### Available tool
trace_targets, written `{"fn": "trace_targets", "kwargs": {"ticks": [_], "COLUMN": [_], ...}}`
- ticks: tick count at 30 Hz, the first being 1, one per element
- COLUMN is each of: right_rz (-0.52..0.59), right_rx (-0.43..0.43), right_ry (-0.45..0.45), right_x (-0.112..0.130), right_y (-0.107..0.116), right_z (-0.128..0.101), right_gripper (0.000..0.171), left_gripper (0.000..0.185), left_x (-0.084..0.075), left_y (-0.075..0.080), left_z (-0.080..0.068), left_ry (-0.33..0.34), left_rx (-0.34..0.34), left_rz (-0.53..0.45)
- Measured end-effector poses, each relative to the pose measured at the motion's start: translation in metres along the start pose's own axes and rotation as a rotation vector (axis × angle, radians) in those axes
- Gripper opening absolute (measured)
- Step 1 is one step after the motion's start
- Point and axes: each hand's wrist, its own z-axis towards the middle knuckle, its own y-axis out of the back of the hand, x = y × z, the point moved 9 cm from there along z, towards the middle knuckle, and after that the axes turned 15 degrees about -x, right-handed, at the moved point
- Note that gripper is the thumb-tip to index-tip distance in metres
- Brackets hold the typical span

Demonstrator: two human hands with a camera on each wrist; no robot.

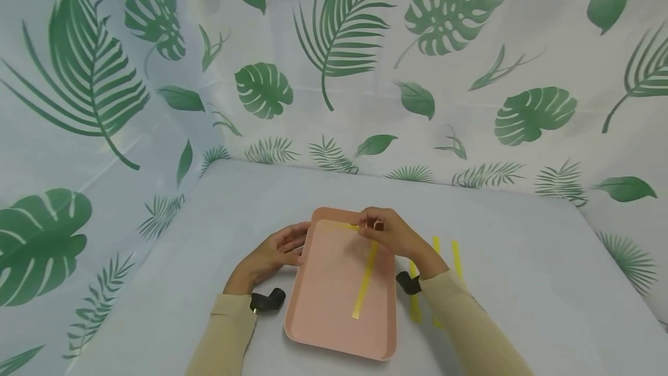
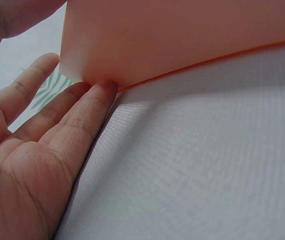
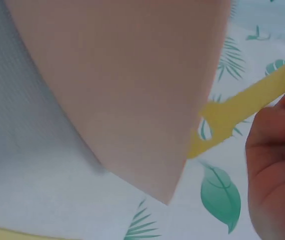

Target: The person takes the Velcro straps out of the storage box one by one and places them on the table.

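Over the tray (image 1: 334,306), the right hand (image 1: 388,231) pinches a yellow strip (image 1: 339,224) while the relaxed left hand (image 1: 273,254) steadies the edge; careless pulling could twist it.

No readable text, labels or numbers anywhere.

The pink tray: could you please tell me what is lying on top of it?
On the pink tray lies one yellow strip, running lengthwise. The right hand pinches a second yellow strip at the far rim; that hand covers where the two strips meet.
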Motion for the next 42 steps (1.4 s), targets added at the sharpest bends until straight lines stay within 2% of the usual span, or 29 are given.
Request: {"fn": "trace_targets", "kwargs": {"ticks": [8,18,26,32,42], "right_rz": [-0.024,0.111,0.126,0.194,0.215], "right_rx": [-0.047,-0.149,-0.191,-0.199,-0.261], "right_ry": [0.018,-0.114,-0.102,-0.105,-0.191], "right_x": [0.005,0.003,0.001,-0.001,-0.009], "right_y": [0.013,0.032,0.044,0.049,0.065], "right_z": [-0.005,-0.022,-0.034,-0.045,-0.063], "right_gripper": [0.011,0.015,0.011,0.019,0.031], "left_gripper": [0.09,0.091,0.09,0.09,0.091], "left_x": [0.002,0.002,0.001,0.001,0.0], "left_y": [0.0,-0.003,-0.005,-0.004,-0.005], "left_z": [0.002,0.001,0.001,-0.001,-0.002], "left_ry": [0.004,-0.01,-0.01,-0.008,-0.019], "left_rx": [-0.001,0.023,0.017,0.012,0.02], "left_rz": [0.01,-0.023,-0.018,-0.014,-0.016]}}
